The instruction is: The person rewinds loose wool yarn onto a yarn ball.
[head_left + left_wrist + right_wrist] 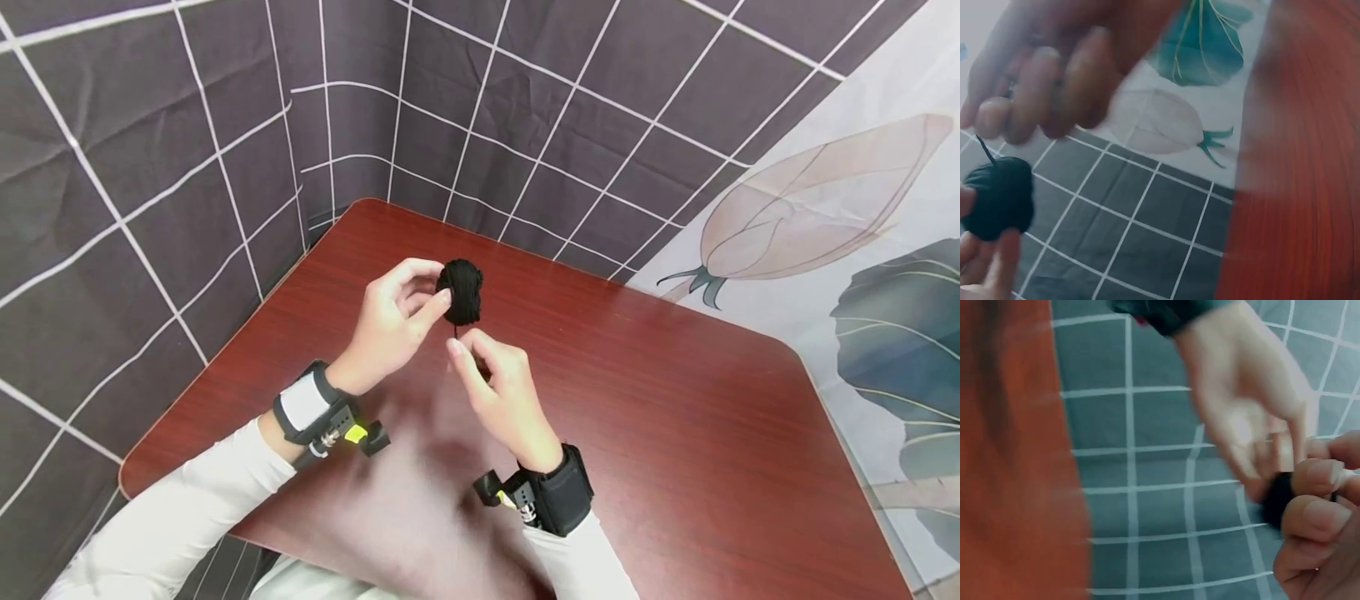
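A small ball of black yarn (461, 292) is held up over the table by my left hand (393, 321), which grips it between thumb and fingers. From the ball's underside a short black strand (455, 331) runs down to my right hand (502, 387), whose thumb and forefinger pinch it. In the left wrist view the yarn ball (1000, 199) shows at the lower left, with the strand (985, 150) stretched up to the right hand (1054, 87). The right wrist view has the ball (1277, 500) partly hidden behind the right fingers (1319, 515).
A reddish-brown wooden table (675, 417) with rounded corners lies beneath both hands. Dark cloth with a white grid (525, 108) hangs behind and to the left. A pale cloth with leaf prints (795, 225) hangs at the right. Both wrists wear black straps (566, 492) with small devices.
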Demonstrator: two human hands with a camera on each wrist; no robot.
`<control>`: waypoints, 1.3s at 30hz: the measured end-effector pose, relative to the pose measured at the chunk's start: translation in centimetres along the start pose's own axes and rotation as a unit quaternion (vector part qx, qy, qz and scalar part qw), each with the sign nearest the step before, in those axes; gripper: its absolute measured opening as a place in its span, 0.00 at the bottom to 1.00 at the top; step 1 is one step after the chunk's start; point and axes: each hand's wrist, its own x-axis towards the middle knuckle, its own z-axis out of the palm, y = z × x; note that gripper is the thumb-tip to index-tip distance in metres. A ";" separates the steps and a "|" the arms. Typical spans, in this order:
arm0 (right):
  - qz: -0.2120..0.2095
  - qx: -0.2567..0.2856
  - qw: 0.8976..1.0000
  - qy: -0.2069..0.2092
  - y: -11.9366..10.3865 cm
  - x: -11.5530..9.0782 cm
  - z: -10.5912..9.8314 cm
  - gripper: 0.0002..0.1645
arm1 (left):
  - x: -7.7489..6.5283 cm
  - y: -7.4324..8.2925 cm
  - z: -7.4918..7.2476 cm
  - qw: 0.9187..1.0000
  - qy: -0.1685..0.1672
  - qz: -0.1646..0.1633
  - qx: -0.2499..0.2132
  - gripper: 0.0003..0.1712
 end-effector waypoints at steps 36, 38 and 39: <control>0.045 0.071 0.991 0.099 1.8 1.1 -2.1 0.11 | -1.2 1.8 -0.1 0.988 -0.148 0.017 0.046 0.14; 0.056 0.055 0.994 0.082 1.8 0.8 -2.1 0.16 | -1.0 0.9 -0.2 0.988 -0.146 0.021 0.049 0.14; 0.065 0.057 0.993 0.076 1.8 0.7 -2.1 0.18 | -0.9 0.6 -0.2 0.988 -0.147 0.023 0.048 0.14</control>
